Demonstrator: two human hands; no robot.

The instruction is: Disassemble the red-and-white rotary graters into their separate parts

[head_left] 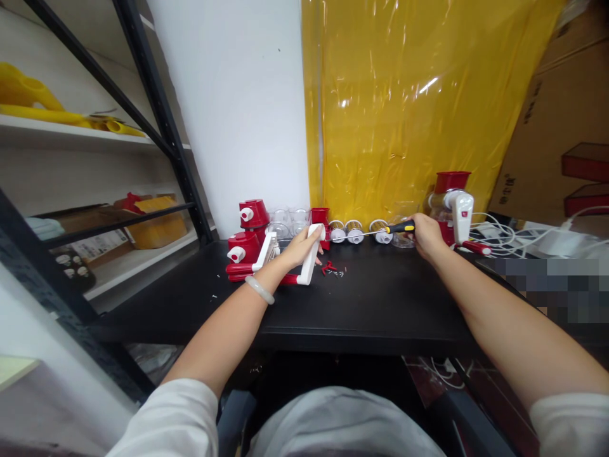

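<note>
My left hand (299, 248) is closed around a white crank handle (308, 265) with a red grip, held upright above the black table. In my right hand (427, 236) is a screwdriver (401, 227) with a black and yellow handle. Its long shaft points left, and the tip is close to the upper end of the crank; whether they touch I cannot tell. Small red pieces (328, 268) and several screws (339, 274) lie just right of the crank. More white cranks with red grips (240, 270) rest left of my left hand.
Red plastic housings (244, 246) and clear cups (288, 219) stand at the back left. Grater drums (353, 232) line the back edge. An assembled rotary grater (460, 216) stands behind my right hand, beside white cables (511, 236). A black shelf frame (157, 95) borders the left.
</note>
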